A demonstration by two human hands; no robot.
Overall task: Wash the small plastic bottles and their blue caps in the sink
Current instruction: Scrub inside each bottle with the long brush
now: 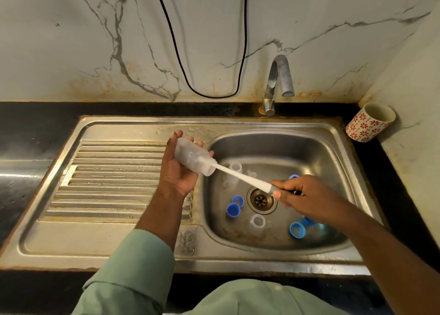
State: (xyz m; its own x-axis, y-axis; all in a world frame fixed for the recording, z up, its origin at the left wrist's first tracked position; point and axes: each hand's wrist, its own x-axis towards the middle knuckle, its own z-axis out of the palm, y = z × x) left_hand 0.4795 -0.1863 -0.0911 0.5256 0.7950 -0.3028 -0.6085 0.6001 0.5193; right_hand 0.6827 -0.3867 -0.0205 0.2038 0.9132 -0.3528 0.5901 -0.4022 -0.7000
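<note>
Plastic bottle (pixel 194 159) cradled in left hand (pixel 177 169); right hand (pixel 302 197) grips brush (pixel 242 175).

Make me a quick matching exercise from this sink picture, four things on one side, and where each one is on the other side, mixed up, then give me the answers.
Things:
1. clear bottle
2. brush handle
3. patterned cup
4. blue caps

Places:
A. on the black counter, at the right of the sink
B. lying in the basin near the drain
C. held in the left hand, above the draining board's edge
D. gripped in the right hand, over the basin

Pairs: 1-C, 2-D, 3-A, 4-B
</note>
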